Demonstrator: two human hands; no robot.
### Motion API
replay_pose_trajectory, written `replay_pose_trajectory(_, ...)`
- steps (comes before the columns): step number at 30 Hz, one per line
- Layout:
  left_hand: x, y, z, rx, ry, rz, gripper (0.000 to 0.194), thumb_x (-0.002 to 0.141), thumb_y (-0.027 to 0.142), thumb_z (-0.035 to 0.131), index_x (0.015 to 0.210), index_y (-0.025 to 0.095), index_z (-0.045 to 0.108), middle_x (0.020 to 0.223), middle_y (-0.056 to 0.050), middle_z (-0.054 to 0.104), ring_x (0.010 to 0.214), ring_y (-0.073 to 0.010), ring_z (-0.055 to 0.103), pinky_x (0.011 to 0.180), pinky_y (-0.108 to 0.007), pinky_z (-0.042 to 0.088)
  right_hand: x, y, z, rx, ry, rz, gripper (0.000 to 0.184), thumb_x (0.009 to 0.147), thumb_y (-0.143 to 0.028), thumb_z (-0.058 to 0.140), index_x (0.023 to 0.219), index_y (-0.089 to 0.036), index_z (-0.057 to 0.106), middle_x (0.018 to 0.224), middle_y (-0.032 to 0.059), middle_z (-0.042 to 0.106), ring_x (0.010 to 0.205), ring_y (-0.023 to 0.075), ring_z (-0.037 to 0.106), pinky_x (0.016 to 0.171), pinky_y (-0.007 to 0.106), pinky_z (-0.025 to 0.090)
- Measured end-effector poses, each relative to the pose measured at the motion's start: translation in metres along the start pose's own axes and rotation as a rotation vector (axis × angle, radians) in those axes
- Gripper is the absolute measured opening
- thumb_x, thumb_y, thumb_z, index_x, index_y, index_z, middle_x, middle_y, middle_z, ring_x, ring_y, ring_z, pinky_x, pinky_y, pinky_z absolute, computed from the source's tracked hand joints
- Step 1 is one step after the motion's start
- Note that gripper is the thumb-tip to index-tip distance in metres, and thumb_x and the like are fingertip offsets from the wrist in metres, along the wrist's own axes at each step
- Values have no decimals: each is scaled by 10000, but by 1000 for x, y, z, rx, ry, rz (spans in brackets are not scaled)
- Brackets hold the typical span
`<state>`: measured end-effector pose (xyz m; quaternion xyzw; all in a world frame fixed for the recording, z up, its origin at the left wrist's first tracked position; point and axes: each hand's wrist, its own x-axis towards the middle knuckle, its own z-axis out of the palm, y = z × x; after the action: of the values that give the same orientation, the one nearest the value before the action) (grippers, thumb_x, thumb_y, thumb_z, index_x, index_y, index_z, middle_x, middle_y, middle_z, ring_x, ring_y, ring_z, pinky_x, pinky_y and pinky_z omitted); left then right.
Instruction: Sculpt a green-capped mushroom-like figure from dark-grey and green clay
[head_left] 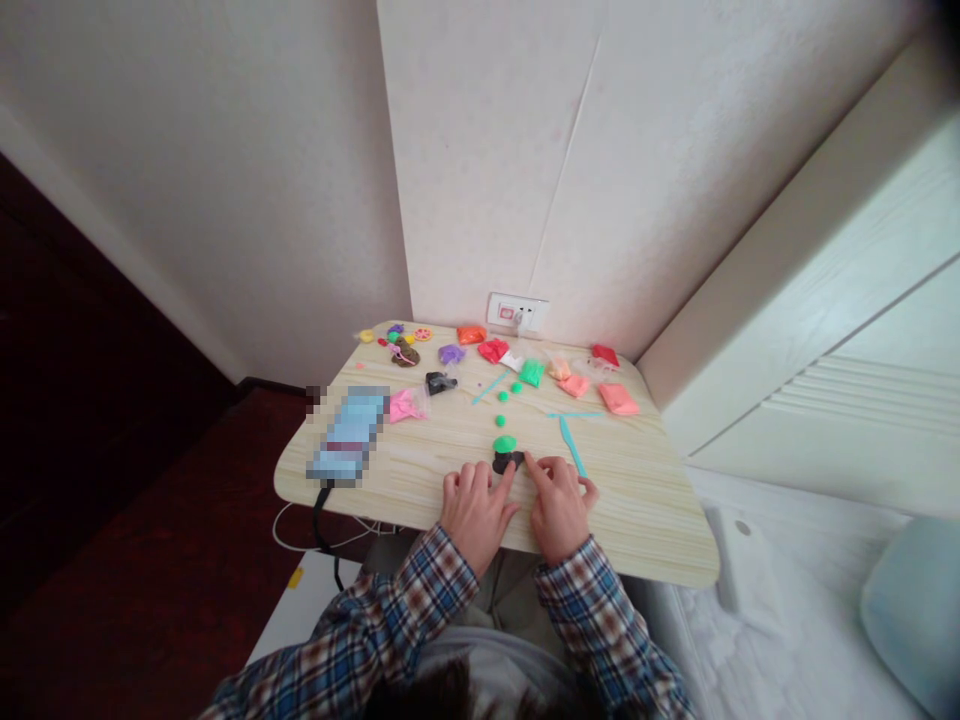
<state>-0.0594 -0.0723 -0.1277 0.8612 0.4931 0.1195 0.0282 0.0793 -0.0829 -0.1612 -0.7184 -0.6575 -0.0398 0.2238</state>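
A small flattened piece of black modelling clay (504, 463) lies on the table near its front edge. A green clay dome (505, 443) sits against its far side, touching it. My left hand (478, 512) rests on the table, fingers apart, with the index fingertip pressing on the black clay. From the right, my right hand (559, 505) touches the clay's end with a stretched index finger; its thumb sticks out to the side. Neither hand is wrapped round anything. Beyond the dome, small green clay balls (500, 421) form a rough line leading away from me.
On the wooden-topped table (645, 500) lie a blue plastic knife (573, 445), thin blue sticks (574, 414), a blurred phone (351, 432) with a cable, a black clay packet (440, 383) and several coloured clay packets (618, 399). A wall socket (517, 312) is behind.
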Motion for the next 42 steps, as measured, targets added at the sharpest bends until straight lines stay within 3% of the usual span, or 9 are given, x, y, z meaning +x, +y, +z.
replay_pose_trajectory(15, 6, -3, -3, 147, -32, 62, 532, 834, 450, 564, 1320, 260, 458, 950, -78, 524, 914, -237, 431, 769, -374, 331, 17, -1, -7, -49, -143, -51, 638, 727, 32, 468, 1236, -342, 560, 921, 30, 504, 900, 182, 436, 816, 375, 226)
replay_pose_trajectory(22, 1, -16, -2, 76, -35, 89, 487, 886, 428, 477, 1353, 307, 411, 922, -66, 503, 873, -223, 427, 736, -363, 315, 19, 14, -6, 23, -130, -15, 672, 730, 55, 424, 1252, -350, 545, 942, 28, 519, 927, 176, 471, 802, 376, 220)
replay_pose_trajectory(30, -3, -22, -1, 36, -20, 49, 466, 900, 419, 442, 1329, 239, 460, 913, -71, 502, 871, -236, 421, 729, -386, 311, 25, 8, -7, -34, -130, -122, 663, 690, 73, 425, 1214, -300, 585, 910, 44, 521, 905, 192, 446, 839, 400, 217)
replay_pose_trajectory(37, -2, -25, -4, 41, -39, 47, 466, 880, 415, 487, 1320, 262, 470, 911, -70, 503, 875, -240, 421, 729, -384, 304, 37, 24, -5, 83, -199, -250, 698, 675, 75, 419, 1194, -356, 598, 908, 31, 505, 904, 180, 448, 823, 374, 217)
replay_pose_trajectory(42, -4, -29, -1, 15, -5, 44, 480, 902, 405, 438, 1358, 253, 418, 923, -71, 495, 872, -234, 417, 726, -383, 301, 38, 32, -4, 128, -179, -241, 764, 652, 87, 391, 1251, -361, 547, 941, 16, 516, 903, 162, 462, 839, 363, 208)
